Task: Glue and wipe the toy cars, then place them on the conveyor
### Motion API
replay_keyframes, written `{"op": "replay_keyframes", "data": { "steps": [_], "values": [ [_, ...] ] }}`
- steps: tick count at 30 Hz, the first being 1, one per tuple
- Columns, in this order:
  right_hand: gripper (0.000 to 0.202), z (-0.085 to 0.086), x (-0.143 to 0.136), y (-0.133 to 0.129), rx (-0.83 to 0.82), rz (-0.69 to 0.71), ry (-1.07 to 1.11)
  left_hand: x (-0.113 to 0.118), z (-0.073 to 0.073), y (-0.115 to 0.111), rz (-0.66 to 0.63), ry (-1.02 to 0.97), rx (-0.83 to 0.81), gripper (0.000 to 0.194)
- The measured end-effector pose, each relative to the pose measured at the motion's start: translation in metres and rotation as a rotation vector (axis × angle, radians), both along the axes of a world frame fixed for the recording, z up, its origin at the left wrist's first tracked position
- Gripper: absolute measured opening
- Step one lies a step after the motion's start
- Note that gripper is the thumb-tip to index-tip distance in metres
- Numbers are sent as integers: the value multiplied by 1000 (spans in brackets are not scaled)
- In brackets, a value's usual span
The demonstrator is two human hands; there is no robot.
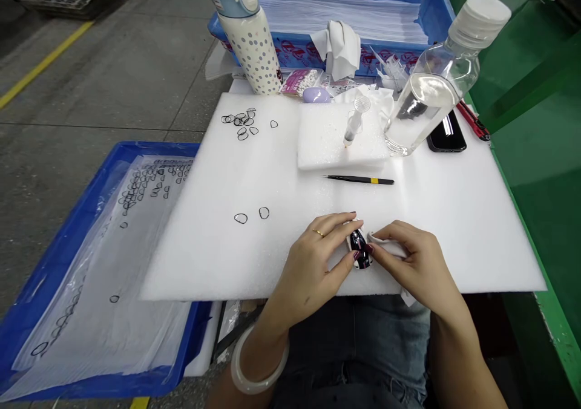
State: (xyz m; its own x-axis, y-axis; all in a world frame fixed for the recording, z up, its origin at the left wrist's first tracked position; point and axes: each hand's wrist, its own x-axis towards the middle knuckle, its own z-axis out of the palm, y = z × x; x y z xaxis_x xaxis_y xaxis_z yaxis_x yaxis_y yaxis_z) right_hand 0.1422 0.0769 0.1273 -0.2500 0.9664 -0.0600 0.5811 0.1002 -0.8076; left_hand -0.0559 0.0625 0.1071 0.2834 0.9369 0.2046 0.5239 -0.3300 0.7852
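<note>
The left hand (324,248) pinches a small dark part (360,248) steady on the foam (227,251), so the right hand (411,258) can press a wipe (385,244) against it. Tweezers (361,179) lie just beyond the part, within reach.

One view only on my feed, from the head camera. It sits above the desk's near edge and faces forward and down. The white foam sheet (318,239) on the desk fills the middle of frame. Close range: the left hand (318,255) and right hand (415,261) sit low centre, forearms running off the bottom edge. The far side reaches a blue bin (436,9) at top; a blue tray (40,300) lies lower left over concrete floor (113,64). Edges bow, wide lens.
</note>
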Motion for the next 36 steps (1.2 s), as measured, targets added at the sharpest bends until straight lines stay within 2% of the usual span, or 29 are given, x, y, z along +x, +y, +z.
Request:
{"op": "replay_keyframes", "data": {
  "steps": [4,9,15,24,36],
  "values": [
    [12,-1,0,0,25,-1,-8,0,0,0,17,4,2,41],
    [18,2,3,-1,-29,35,36,0,4,0,-12,19,-25,47],
    [19,0,1,-3,4,1,38,7,7,2,52,32,-34,39],
    [15,-2,1,-5,39,-13,7,-1,4,1,-27,32,-50,46],
    [12,-2,0,-5,63,-18,-7,3,7,-1,-1,44,-90,44]
  ]
}}
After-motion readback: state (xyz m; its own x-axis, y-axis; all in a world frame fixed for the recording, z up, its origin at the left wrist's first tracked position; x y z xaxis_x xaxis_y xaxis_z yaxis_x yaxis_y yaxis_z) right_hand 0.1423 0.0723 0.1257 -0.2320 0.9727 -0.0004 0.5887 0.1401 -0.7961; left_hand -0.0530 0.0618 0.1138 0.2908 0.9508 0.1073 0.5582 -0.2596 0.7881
